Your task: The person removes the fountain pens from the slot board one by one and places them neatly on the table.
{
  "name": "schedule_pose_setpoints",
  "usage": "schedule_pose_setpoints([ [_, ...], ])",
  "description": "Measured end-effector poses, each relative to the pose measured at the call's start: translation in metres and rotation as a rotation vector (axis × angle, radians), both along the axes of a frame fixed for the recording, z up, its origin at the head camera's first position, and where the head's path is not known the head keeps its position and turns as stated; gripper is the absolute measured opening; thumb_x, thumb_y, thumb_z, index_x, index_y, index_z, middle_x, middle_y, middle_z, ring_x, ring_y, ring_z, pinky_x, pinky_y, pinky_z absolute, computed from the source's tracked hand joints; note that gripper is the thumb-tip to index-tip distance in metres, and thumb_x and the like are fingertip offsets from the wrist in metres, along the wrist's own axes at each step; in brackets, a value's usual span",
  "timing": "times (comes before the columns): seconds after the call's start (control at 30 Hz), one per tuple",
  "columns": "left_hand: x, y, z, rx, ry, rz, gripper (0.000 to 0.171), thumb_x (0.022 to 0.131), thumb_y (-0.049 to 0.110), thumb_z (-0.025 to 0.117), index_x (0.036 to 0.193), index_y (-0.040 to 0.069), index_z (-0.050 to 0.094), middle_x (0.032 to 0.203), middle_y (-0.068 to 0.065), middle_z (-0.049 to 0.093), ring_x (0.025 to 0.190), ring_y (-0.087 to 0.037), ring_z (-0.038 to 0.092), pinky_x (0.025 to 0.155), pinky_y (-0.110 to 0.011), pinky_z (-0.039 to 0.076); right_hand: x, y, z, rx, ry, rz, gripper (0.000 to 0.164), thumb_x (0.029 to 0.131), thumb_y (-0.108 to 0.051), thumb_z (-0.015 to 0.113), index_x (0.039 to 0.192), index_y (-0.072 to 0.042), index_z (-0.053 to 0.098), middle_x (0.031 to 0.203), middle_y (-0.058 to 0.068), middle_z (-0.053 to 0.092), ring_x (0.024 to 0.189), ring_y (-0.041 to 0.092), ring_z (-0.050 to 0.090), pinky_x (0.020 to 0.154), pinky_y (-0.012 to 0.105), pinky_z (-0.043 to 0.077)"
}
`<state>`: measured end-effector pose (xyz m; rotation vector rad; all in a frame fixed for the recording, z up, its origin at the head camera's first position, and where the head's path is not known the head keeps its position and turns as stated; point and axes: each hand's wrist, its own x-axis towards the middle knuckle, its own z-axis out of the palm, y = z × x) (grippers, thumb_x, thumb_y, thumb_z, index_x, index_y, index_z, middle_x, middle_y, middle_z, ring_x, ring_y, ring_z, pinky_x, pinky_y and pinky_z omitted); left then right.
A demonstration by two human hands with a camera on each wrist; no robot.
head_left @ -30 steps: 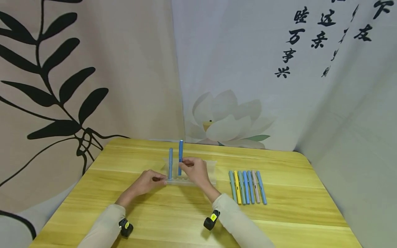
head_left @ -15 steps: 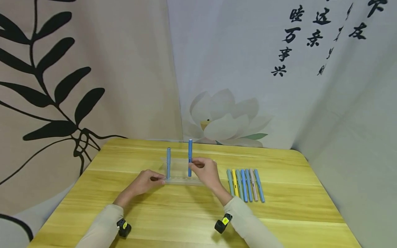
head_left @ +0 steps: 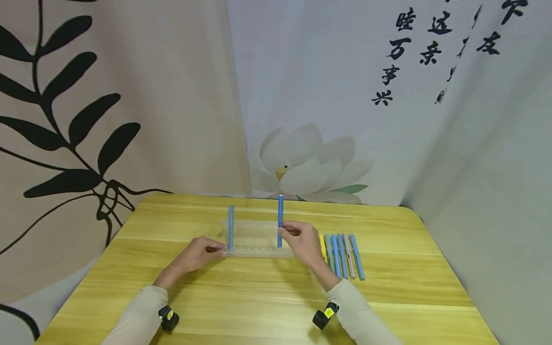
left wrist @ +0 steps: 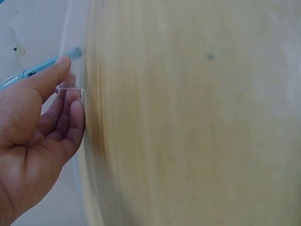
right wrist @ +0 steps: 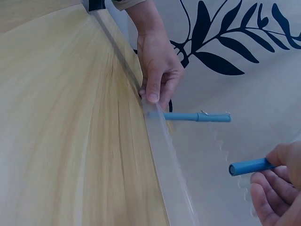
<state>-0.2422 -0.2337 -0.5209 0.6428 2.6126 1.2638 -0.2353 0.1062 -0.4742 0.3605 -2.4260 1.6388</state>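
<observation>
A clear plastic pen stand (head_left: 258,254) with a notched edge stands on the table. My left hand (head_left: 200,255) pinches its left end; the left wrist view shows the thumb (left wrist: 57,70) on top and fingers curled beneath. Near that end a light-blue pen (head_left: 231,227) stands upright in the stand. My right hand (head_left: 305,243) pinches a blue pen (head_left: 281,208) between thumb and fingers and holds it upright near the stand's right end. In the right wrist view that pen's end (right wrist: 242,168) points at the stand's front strip (right wrist: 164,165), with a gap between them.
Right of the stand, several pens lie side by side on the table, among them a yellow pen (head_left: 322,247), a pinkish pen (head_left: 350,258) and a blue pen (head_left: 357,258). My right forearm overlaps the row's left end. A printed curtain (head_left: 310,96) hangs behind the wooden table (head_left: 241,297).
My right hand has carried the blue pen rightward along the stand, from beside the standing pen to near the right end. My left hand keeps its grip on the left end.
</observation>
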Motion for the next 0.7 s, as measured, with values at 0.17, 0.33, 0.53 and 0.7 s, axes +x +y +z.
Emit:
schedule_pose_setpoints([
  [0.17, 0.0, -0.001, -0.001, 0.004, -0.002, -0.003, 0.031, 0.099, 0.026, 0.07, 0.12, 0.003, 0.075, 0.114, -0.011, 0.075, 0.086, -0.011, 0.065, 0.074, -0.025, 0.055, 0.003, 0.015, 0.002, 0.003, -0.009, -0.034, 0.021, 0.095, -0.022, 0.075, 0.112, -0.01, 0.079, 0.096, 0.001, 0.078, 0.084, 0.014, 0.071, 0.073, 0.029, 0.058],
  [0.33, -0.001, -0.002, -0.001, 0.009, 0.004, -0.005, 0.034, 0.099, 0.028, 0.07, 0.121, 0.003, 0.075, 0.114, -0.011, 0.075, 0.09, -0.012, 0.068, 0.075, -0.025, 0.056, 0.005, 0.03, 0.002, 0.024, -0.002, -0.059, 0.023, 0.096, -0.021, 0.075, 0.114, -0.007, 0.078, 0.097, 0.003, 0.077, 0.084, 0.015, 0.071, 0.072, 0.029, 0.058],
  [0.53, -0.001, -0.001, 0.0, 0.001, 0.003, 0.005, 0.031, 0.099, 0.025, 0.071, 0.12, 0.003, 0.076, 0.115, -0.011, 0.075, 0.09, -0.012, 0.067, 0.074, -0.025, 0.055, 0.007, 0.052, 0.001, 0.048, -0.011, -0.097, 0.024, 0.095, -0.02, 0.075, 0.114, -0.006, 0.078, 0.098, 0.005, 0.078, 0.085, 0.016, 0.071, 0.073, 0.027, 0.058],
  [0.7, -0.002, -0.001, -0.001, 0.0, -0.005, 0.003, 0.03, 0.099, 0.025, 0.071, 0.119, 0.004, 0.076, 0.113, -0.011, 0.076, 0.084, -0.01, 0.065, 0.072, -0.025, 0.055, 0.01, 0.073, 0.002, 0.079, -0.038, -0.148, 0.025, 0.095, -0.024, 0.075, 0.115, -0.007, 0.078, 0.098, 0.005, 0.078, 0.087, 0.017, 0.071, 0.072, 0.028, 0.058],
])
